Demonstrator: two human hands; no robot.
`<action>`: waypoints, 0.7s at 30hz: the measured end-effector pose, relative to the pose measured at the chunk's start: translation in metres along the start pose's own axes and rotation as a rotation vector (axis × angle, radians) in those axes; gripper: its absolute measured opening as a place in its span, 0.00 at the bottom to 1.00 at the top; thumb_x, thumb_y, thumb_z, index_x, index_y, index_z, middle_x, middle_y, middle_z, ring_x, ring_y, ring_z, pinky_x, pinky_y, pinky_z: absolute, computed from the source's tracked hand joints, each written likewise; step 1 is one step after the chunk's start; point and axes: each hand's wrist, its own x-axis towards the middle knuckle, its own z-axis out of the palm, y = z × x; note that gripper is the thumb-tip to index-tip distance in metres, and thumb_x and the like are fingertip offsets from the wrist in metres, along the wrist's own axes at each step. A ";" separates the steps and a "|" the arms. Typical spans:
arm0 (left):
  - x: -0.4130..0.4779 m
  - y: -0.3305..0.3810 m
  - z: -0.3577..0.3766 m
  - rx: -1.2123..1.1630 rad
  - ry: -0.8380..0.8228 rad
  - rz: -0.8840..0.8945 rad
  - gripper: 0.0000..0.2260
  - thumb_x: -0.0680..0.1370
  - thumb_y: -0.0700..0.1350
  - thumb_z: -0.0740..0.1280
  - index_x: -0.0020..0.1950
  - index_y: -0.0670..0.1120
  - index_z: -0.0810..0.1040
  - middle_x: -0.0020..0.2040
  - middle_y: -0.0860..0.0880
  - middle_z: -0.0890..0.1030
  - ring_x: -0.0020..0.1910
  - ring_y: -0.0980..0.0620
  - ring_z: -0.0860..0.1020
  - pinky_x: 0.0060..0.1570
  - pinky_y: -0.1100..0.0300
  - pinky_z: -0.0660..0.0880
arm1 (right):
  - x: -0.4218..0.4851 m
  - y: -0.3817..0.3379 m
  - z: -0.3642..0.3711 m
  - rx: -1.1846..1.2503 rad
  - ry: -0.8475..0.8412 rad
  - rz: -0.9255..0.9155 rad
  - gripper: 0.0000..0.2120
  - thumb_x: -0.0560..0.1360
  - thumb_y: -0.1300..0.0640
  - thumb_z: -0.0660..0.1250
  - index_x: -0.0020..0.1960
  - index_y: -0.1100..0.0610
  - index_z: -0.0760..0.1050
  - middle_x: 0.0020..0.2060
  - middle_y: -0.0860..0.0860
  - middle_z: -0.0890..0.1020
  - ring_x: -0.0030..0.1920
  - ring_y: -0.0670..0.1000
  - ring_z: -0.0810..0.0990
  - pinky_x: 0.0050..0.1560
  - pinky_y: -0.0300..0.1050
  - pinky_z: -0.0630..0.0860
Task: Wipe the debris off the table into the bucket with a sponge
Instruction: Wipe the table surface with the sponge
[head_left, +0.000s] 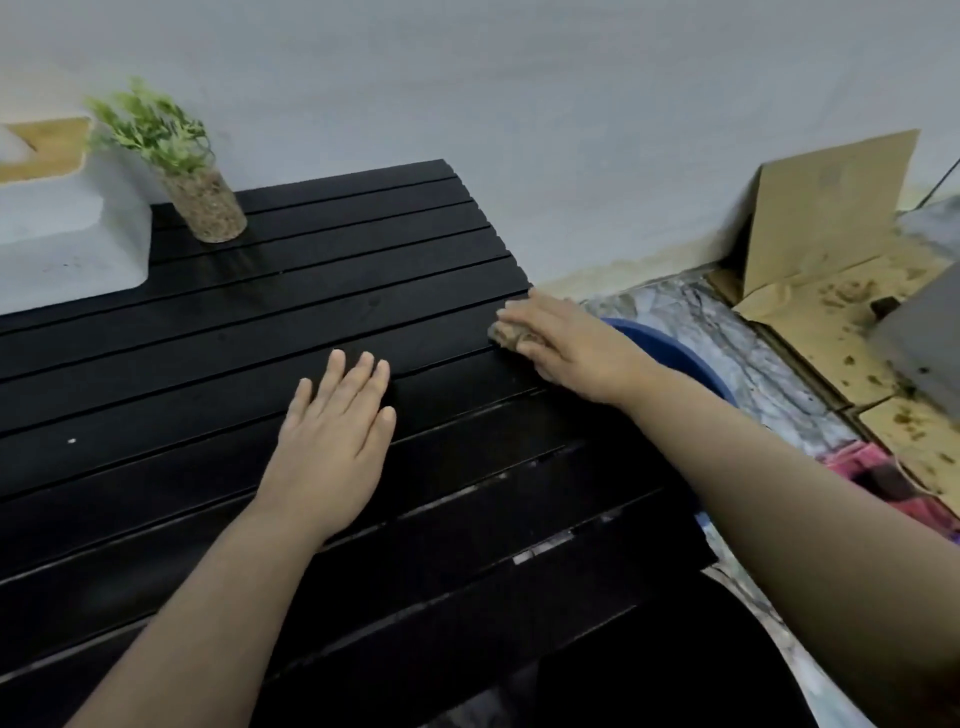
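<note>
A black slatted table (218, 332) fills the left and middle of the view. My right hand (566, 348) presses a brownish sponge (511, 335) flat on the table at its right edge. Just past that edge, below the hand, a blue bucket (675, 358) stands on the floor, mostly hidden by my right forearm. My left hand (332, 441) lies flat on the table's middle, fingers apart, holding nothing. One small white speck (71, 440) lies on the table at the left.
A small plant in a glass jar (205, 202) stands at the back left, beside a white tissue box (67, 228) with a wooden lid. Cardboard sheets (821, 228) with dirt lie on the floor at right, next to a grey block (924, 343).
</note>
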 end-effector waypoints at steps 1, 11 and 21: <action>0.002 0.005 0.003 0.000 -0.008 0.005 0.23 0.80 0.51 0.45 0.75 0.51 0.49 0.77 0.55 0.48 0.72 0.62 0.37 0.73 0.57 0.36 | 0.012 0.007 0.001 -0.013 0.036 0.092 0.19 0.79 0.58 0.59 0.70 0.57 0.65 0.67 0.56 0.70 0.69 0.57 0.64 0.67 0.44 0.57; 0.008 0.009 0.020 0.108 0.036 -0.008 0.23 0.80 0.53 0.43 0.75 0.51 0.47 0.77 0.54 0.46 0.72 0.61 0.39 0.73 0.56 0.39 | -0.104 -0.063 -0.011 0.041 -0.426 -0.615 0.16 0.79 0.52 0.61 0.66 0.48 0.72 0.69 0.54 0.68 0.74 0.53 0.56 0.72 0.55 0.56; 0.059 -0.031 -0.007 0.125 0.110 -0.072 0.23 0.80 0.50 0.49 0.74 0.47 0.54 0.77 0.49 0.55 0.76 0.51 0.49 0.74 0.51 0.49 | 0.132 0.019 0.029 -0.024 0.055 0.131 0.19 0.81 0.55 0.54 0.72 0.53 0.63 0.70 0.59 0.66 0.72 0.58 0.59 0.72 0.49 0.54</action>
